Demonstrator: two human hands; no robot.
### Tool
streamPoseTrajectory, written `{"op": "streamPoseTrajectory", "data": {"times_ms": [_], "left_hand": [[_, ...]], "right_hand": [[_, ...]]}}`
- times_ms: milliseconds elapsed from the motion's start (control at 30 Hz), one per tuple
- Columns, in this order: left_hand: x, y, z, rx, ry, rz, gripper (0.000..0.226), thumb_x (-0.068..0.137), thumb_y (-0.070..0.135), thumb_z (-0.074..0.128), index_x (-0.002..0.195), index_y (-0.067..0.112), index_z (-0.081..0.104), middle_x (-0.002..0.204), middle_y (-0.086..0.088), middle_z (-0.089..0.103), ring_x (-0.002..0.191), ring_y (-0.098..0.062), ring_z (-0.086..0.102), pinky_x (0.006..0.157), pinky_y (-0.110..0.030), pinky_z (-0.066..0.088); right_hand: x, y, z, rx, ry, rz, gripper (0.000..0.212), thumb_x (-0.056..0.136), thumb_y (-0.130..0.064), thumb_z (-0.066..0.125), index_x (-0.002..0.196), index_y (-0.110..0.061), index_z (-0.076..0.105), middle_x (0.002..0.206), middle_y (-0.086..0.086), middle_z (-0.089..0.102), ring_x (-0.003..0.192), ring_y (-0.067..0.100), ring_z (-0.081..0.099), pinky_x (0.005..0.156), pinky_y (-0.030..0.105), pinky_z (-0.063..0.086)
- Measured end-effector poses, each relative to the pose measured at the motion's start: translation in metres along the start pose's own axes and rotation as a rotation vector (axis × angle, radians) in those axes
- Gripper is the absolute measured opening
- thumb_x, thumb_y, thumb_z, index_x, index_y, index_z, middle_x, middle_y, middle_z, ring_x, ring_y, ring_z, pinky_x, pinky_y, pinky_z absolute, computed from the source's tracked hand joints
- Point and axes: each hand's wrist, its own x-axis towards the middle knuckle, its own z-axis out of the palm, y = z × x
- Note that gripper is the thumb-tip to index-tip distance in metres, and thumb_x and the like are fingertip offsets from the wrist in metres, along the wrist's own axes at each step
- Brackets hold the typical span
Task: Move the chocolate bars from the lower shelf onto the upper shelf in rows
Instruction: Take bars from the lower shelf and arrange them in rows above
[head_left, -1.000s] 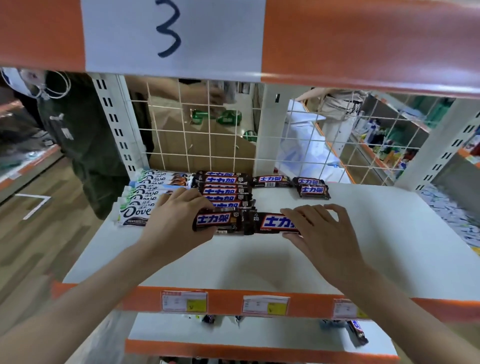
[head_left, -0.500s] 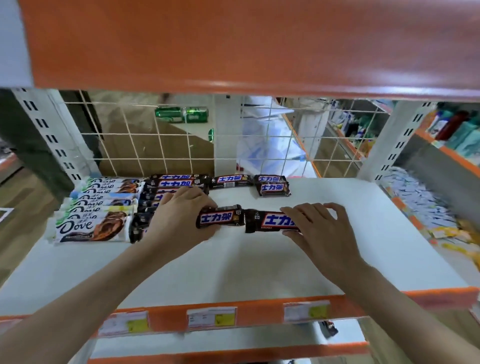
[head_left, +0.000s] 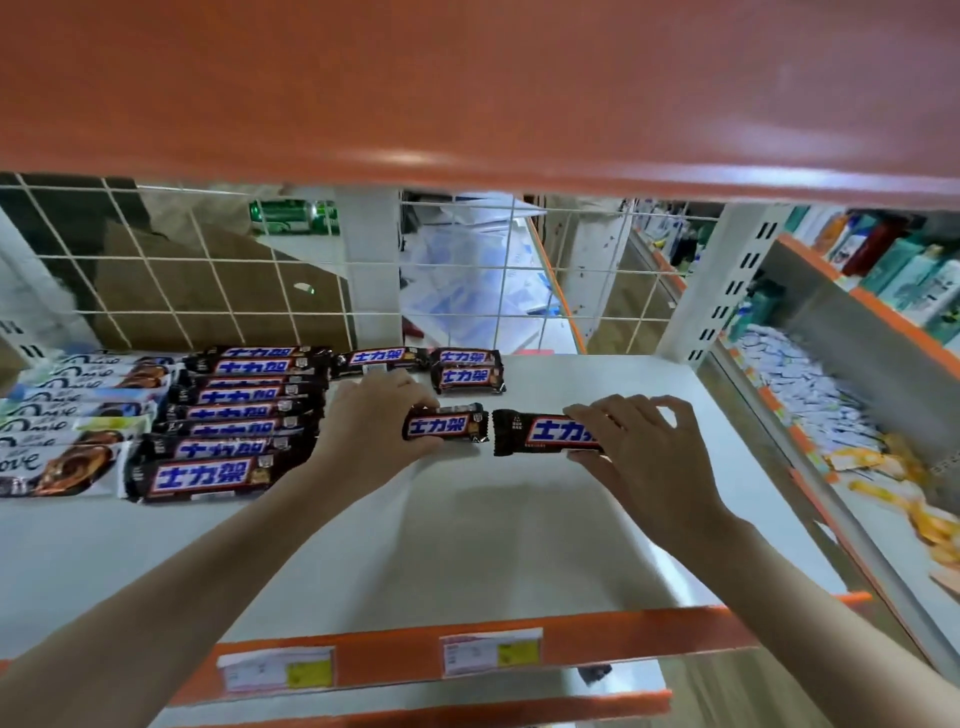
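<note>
Dark chocolate bars (head_left: 447, 427): thirteen. White Dove bars (head_left: 62, 470): about seven. Price labels (head_left: 491, 652): two.

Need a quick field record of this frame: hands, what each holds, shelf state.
left hand: grips left Snickers bar, on the shelf
right hand: pinches right Snickers bar, on the shelf
bar relation: end to end, small gap
upper shelf: white, orange front edge
placed Snickers column: left, stacked front to back
Dove bars: far left
back row: three Snickers
</note>
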Motion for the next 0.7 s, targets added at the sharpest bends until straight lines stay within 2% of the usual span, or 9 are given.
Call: {"op": "streamPoseTrajectory", "data": {"times_ms": [133,300,467,700], "left_hand": [[0.015,0.003,0.007,-0.006,0.029,-0.015,0.036,0.075,0.044,0.069,0.106,0.025,0.065,0.103,0.005,0.06,0.102,-0.017,0.053,0.085,-0.036,0.039],[0.035,0.007,0.017,0.006,0.025,-0.032,0.037,0.076,0.044,0.069,0.106,0.023,0.065,0.106,0.003,0.059,0.104,-0.02,0.05,0.086,-0.038,0.035],[0.047,0.008,0.024,0.016,0.029,-0.036,0.04,0.074,0.045,0.07,0.107,0.023,0.064,0.106,0.002,0.058,0.104,-0.02,0.048,0.086,-0.038,0.034],[0.055,0.01,0.029,0.012,0.052,-0.044,0.043,0.07,0.041,0.073,0.108,0.023,0.062,0.111,0.004,0.057,0.108,-0.017,0.046,0.082,-0.032,0.026]], "right_hand": [[0.005,0.009,0.009,-0.011,-0.001,0.012,0.035,0.074,-0.037,0.075,0.105,-0.022,0.067,0.09,-0.003,0.066,0.079,0.02,0.064,0.082,0.039,0.039],[0.015,0.012,0.016,-0.011,0.018,0.013,0.035,0.072,-0.037,0.077,0.102,-0.022,0.068,0.088,-0.003,0.067,0.078,0.02,0.064,0.08,0.04,0.045],[0.019,0.019,0.022,-0.038,0.059,-0.013,0.035,0.072,-0.038,0.077,0.102,-0.022,0.068,0.088,-0.003,0.067,0.077,0.02,0.065,0.081,0.037,0.032],[0.017,0.024,0.023,-0.068,0.043,-0.014,0.035,0.073,-0.041,0.076,0.102,-0.023,0.069,0.087,-0.005,0.067,0.076,0.018,0.065,0.077,0.038,0.048]]}}
